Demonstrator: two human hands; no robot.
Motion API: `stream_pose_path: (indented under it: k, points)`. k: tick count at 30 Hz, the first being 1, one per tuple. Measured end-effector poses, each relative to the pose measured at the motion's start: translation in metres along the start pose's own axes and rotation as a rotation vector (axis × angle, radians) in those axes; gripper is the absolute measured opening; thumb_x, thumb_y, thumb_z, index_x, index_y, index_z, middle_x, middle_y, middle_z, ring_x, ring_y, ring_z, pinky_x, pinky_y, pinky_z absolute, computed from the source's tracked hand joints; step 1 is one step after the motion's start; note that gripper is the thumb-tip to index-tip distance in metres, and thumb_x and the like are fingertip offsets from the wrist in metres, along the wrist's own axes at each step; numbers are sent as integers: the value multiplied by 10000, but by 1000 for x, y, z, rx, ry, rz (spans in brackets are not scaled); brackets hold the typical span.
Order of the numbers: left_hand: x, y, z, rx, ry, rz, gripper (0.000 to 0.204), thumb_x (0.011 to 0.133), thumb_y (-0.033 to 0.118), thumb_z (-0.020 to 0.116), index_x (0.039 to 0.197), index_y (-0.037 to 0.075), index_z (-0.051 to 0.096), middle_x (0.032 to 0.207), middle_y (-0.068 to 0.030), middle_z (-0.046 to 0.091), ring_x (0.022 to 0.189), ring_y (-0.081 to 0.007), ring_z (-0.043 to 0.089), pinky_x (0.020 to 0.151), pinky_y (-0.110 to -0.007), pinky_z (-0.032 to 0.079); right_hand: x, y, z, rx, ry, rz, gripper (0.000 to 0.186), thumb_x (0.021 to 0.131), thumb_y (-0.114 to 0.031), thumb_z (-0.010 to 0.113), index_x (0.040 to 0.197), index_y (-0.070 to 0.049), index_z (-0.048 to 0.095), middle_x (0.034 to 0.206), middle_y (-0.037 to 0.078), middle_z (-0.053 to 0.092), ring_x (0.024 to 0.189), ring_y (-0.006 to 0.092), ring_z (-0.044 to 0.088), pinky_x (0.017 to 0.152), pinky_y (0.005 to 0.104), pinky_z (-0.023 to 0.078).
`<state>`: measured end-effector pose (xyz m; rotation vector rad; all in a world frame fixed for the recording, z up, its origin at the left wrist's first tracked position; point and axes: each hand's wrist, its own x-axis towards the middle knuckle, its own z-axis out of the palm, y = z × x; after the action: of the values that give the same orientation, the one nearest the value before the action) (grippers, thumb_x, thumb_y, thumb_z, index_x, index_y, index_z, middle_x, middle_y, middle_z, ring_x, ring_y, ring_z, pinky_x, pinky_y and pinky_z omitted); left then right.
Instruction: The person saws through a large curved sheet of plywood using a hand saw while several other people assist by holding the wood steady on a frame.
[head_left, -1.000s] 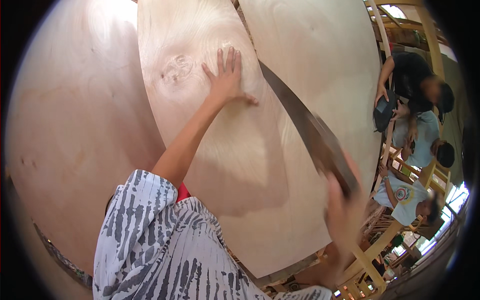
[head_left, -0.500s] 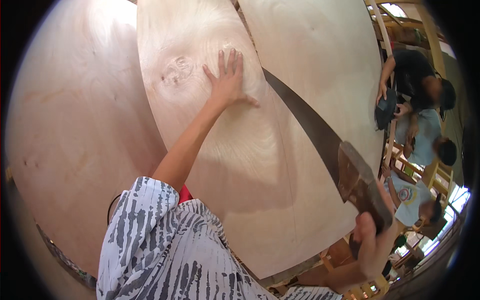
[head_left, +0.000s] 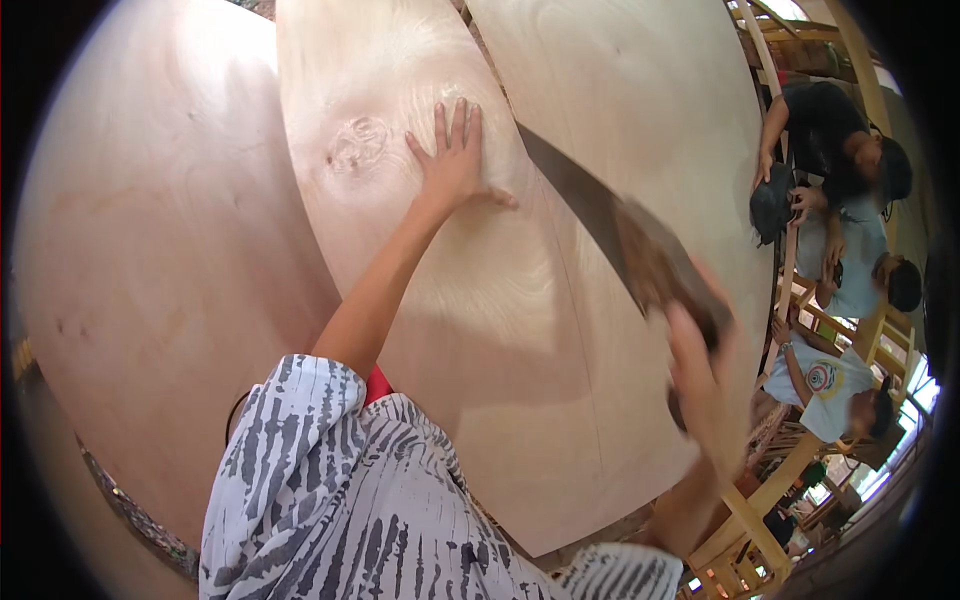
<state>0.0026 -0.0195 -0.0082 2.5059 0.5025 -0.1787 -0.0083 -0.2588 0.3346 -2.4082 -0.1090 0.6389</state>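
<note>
I find the right hand point(head_left: 703, 375), four o'clock, gripping the saw point(head_left: 640, 250); left hand point(head_left: 455, 172), twelve o'clock, splayed flat on plywood point(head_left: 480, 400). I advise long, even strokes.

With twelve at the worker's far side and the hub mid-sheet, the left hand point(head_left: 452, 172) lies flat on the wooden sheet point(head_left: 540, 480) at twelve. The saw point(head_left: 572, 182) slants across to the right of that hand, its blade running from about one o'clock down toward four, where the right hand point(head_left: 700, 375) is on its handle. A gap point(head_left: 487, 55) leads from twelve to the blade. At nine, a second sheet point(head_left: 150, 280) borders the first. Over on the right, one co-worker point(head_left: 825, 120) is at two, another point(head_left: 855, 265) at three, a third point(head_left: 825, 395) just past three.
</note>
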Motion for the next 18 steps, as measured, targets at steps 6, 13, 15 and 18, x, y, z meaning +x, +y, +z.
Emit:
stream_pose_path:
  k: [6, 13, 15, 18]
  points:
    - [3, 23, 3, -4, -7, 8, 1700, 394, 774, 909, 1694, 88, 55, 1778, -121, -5, 1618, -406, -105, 1121, -867, 10, -98, -24, -43, -36, 96, -12, 533, 976, -76, 602, 1476, 88, 520, 1434, 235, 617, 1300, 313, 623, 1113, 394, 466]
    - [5, 43, 11, -42, -71, 50, 1701, 387, 768, 917, 1691, 74, 74, 1774, -144, 9, 1616, -411, -115, 1120, -865, -5, 137, 64, 108, 26, 130, -271, 499, 1012, -247, 630, 1429, 21, 575, 1134, 320, 701, 1032, 451, 697, 913, 418, 529]
    - [5, 38, 15, -65, -107, 74, 1697, 386, 756, 923, 1688, 61, 87, 1771, -155, 12, 1613, -420, -117, 1114, -869, -10, 138, 50, 101, -124, 74, -252, 514, 1007, -265, 633, 1428, 24, 570, 1121, 312, 702, 1033, 457, 683, 919, 411, 527]
    - [2, 5, 8, -31, -61, -3, 1697, 388, 760, 921, 1688, 59, 86, 1771, -156, 23, 1614, -422, -108, 1112, -870, -3, 50, 6, 45, -61, -32, -119, 523, 1002, -233, 657, 1441, 35, 564, 1216, 257, 706, 1128, 348, 686, 990, 379, 513]
